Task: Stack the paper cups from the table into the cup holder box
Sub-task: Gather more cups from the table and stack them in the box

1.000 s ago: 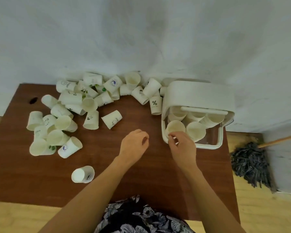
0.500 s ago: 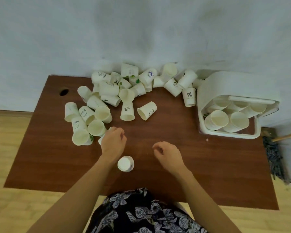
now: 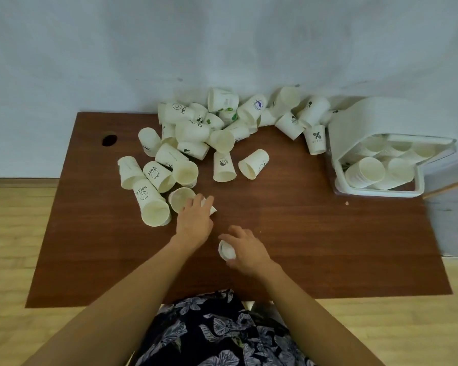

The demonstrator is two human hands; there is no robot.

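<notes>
Several white paper cups (image 3: 224,169) lie scattered in a heap across the back and left of the brown table (image 3: 328,247). My left hand (image 3: 195,221) rests over a cup (image 3: 181,200) lying on its side at the heap's near edge, fingers curled on its body. My right hand (image 3: 246,250) is closed around a lone cup (image 3: 225,250) near the table's front, its white base facing left. The white cup holder box (image 3: 354,128) stands at the far right with its lid raised, and stacks of cups (image 3: 365,171) fill its compartments.
A dark round hole (image 3: 109,140) sits in the table's back left corner. A pale wall rises right behind the table. Wooden floor (image 3: 11,233) shows on both sides. My flowered clothing (image 3: 217,331) is against the table's front edge.
My right hand left the box, came back to the table's front and closed on the lone cup. My left hand reached left onto a cup at the heap's edge. The view shifted left.
</notes>
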